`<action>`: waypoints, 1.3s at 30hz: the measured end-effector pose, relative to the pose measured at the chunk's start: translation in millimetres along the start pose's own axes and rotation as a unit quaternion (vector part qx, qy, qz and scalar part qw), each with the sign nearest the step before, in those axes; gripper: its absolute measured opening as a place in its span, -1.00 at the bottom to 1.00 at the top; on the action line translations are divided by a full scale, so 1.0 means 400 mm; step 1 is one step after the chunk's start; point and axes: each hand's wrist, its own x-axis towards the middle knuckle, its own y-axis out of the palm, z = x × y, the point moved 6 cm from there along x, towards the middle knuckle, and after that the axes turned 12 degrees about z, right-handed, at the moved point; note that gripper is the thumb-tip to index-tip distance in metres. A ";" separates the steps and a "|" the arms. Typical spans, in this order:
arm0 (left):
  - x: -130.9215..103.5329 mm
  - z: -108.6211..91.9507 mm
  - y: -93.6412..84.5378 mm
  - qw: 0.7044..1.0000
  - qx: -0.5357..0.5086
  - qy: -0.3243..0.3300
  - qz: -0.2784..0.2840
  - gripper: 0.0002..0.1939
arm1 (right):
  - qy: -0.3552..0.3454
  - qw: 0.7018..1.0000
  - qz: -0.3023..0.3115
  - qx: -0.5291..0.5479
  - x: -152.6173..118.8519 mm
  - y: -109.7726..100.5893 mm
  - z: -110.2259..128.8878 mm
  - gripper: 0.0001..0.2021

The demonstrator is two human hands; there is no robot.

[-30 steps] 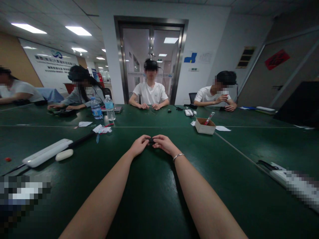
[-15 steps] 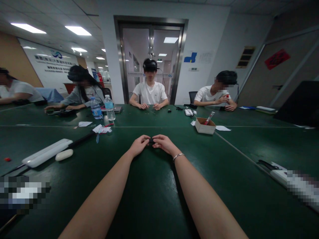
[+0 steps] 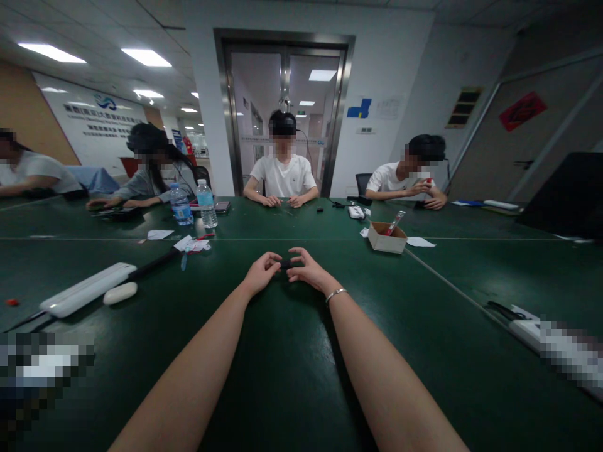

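A small black object (image 3: 285, 265) is between my two hands, just above or on the dark green table (image 3: 282, 351). My left hand (image 3: 262, 274) pinches its left end between thumb and fingers. My right hand (image 3: 308, 271) has its thumb and lower fingers at the right end, with the index finger raised off it. The object is too small and dark to make out its shape. A silver bracelet (image 3: 335, 295) is round my right wrist.
Left lie a white power strip (image 3: 89, 290), a white oval case (image 3: 120, 293) and paper scraps (image 3: 192, 244). Two water bottles (image 3: 206, 204) stand beyond. An open cardboard box (image 3: 387, 238) is right of centre. Several people sit across the table.
The fingers of my right hand have lifted and spread a little, showing more of the black object. My left fingers have shifted slightly upward.
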 end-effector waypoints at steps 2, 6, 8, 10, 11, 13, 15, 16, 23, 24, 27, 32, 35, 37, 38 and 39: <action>0.001 0.002 -0.001 1.000 0.002 0.004 0.000 -0.76 | 0.029 1.000 -0.003 -0.010 0.006 0.000 -0.011 -0.62; 0.000 0.000 0.000 1.000 -0.003 0.006 0.000 -0.77 | 0.053 0.998 -0.015 -0.039 0.012 -0.001 -0.020 -0.90; -0.002 -0.001 -0.001 1.000 -0.003 0.002 -0.005 -0.78 | 0.025 1.000 -0.008 -0.007 0.007 -0.001 -0.012 -0.79; -0.002 -0.002 -0.001 1.000 -0.003 -0.002 -0.008 -0.79 | 0.003 0.999 -0.004 0.035 0.001 -0.002 -0.005 -0.61; -0.003 -0.003 0.000 1.000 -0.003 -0.003 -0.007 -0.79 | 0.003 0.999 -0.007 0.044 -0.001 -0.004 -0.005 -0.60; -0.003 -0.006 0.001 1.000 0.000 -0.003 -0.004 -0.80 | 0.027 0.999 -0.014 0.029 0.000 -0.005 -0.011 -0.72; -0.005 -0.007 0.001 1.000 0.005 -0.004 -0.004 -0.80 | 0.045 0.999 -0.013 -0.009 0.002 -0.005 -0.015 -0.80; -0.006 -0.008 0.000 1.000 0.008 -0.007 -0.005 -0.80 | 0.041 0.999 -0.008 -0.021 0.002 -0.004 -0.013 -0.78; -0.009 -0.012 -0.001 1.000 0.005 -0.013 -0.011 -0.78 | 0.025 0.999 0.014 0.028 -0.006 -0.004 -0.007 -0.49; -0.009 -0.012 -0.001 1.000 0.006 -0.011 -0.012 -0.77 | 0.041 0.999 0.009 0.016 -0.004 -0.005 -0.011 -0.60; -0.006 -0.005 -0.002 1.000 0.012 -0.007 -0.013 -0.77 | 0.063 0.998 0.009 -0.013 -0.002 -0.002 -0.014 -0.76; -0.002 0.003 -0.003 1.000 0.010 -0.009 -0.019 -0.78 | 0.018 0.999 0.023 0.034 -0.011 0.001 0.004 -0.36; -0.003 -0.001 -0.002 1.000 0.005 -0.007 -0.021 -0.78 | 0.048 0.999 0.010 0.016 -0.006 -0.002 -0.008 -0.62; -0.004 -0.005 -0.002 1.000 0.003 -0.008 -0.023 -0.78 | 0.063 0.998 0.005 -0.011 -0.001 -0.002 -0.015 -0.76; -0.005 -0.006 -0.002 1.000 0.003 -0.011 -0.023 -0.79 | 0.061 0.998 0.005 -0.018 0.000 -0.003 -0.015 -0.77; -0.006 -0.007 -0.001 1.000 0.004 -0.013 -0.023 -0.79 | 0.052 0.999 0.006 -0.016 0.001 -0.003 -0.013 -0.73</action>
